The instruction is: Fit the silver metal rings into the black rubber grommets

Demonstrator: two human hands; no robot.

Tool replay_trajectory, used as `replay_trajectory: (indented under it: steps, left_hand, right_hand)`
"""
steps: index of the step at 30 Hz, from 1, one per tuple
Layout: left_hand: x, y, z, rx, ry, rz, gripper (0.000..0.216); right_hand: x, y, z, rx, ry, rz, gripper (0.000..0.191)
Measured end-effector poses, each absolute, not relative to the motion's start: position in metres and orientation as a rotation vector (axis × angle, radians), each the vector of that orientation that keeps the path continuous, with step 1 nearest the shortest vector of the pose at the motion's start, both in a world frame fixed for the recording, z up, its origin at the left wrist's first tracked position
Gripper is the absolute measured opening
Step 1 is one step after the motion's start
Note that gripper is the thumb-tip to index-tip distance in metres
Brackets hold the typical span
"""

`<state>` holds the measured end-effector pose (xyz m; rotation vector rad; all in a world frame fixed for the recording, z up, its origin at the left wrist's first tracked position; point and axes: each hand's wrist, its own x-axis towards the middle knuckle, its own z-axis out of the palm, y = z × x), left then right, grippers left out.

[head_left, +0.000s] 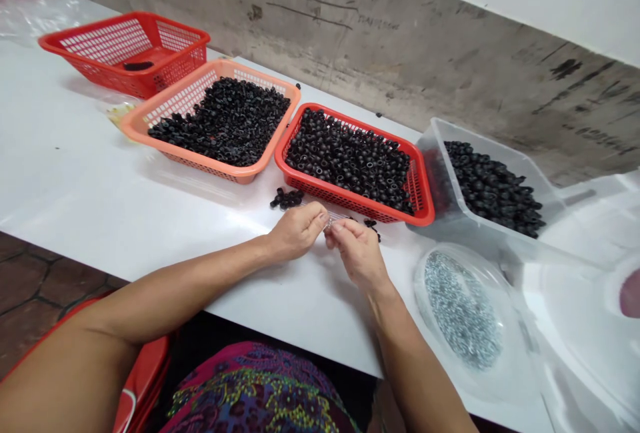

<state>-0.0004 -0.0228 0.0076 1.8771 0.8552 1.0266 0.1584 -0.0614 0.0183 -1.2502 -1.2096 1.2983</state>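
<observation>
Patterned fabric [260,393] covers the person's lap at the bottom edge, with a red chair [145,366] showing beside it. Both bare forearms reach up over a white tabletop [75,173] and meet just in front of a red basket [345,198] heaped with black rings.

The left hand [297,229] is curled, its fingertips pinched on one end of a small pale piece [334,221]. The right hand [357,253] is curled too, thumb and forefinger pinching the other end. The piece sits between the two hands, just above the tabletop and just in front of the red basket; it is too small to tell what it is.

A loose pile [287,199] of black rings lies at the red basket's front left corner. A few more rings [371,224] lie by its front wall, beside the right hand.

Left of the red basket, touching it, is an orange basket [260,169], also full of black parts. Further left and back stands a nearly bare basket [105,43]. Right of the red basket is a clear tub [440,146] holding black rings. In front of the tub, a clear bowl [420,273] holds small silver parts.
</observation>
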Motion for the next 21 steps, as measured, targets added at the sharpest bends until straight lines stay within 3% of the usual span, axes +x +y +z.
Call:
replay_trajectory:
  steps: [5,14,21]
  left_hand:
    - [0.0011,-0.0243,0.0094,1.714,0.743,1.06,0.019]
    - [-0.0001,-0.0218,0.0043,1.83,0.678,1.02,0.016]
    - [0.0005,-0.0202,0.0069,1.8,0.761,0.871,0.028]
  right_hand:
    - [0.1612,-0.0583,0.019,-1.078,-0.992,1.684,0.039]
    - [0.1669,-0.0539,0.0172,-1.118,-0.897,1.688,0.031]
    - [0.1651,-0.056,0.0151,-1.12,-0.893,1.551,0.027]
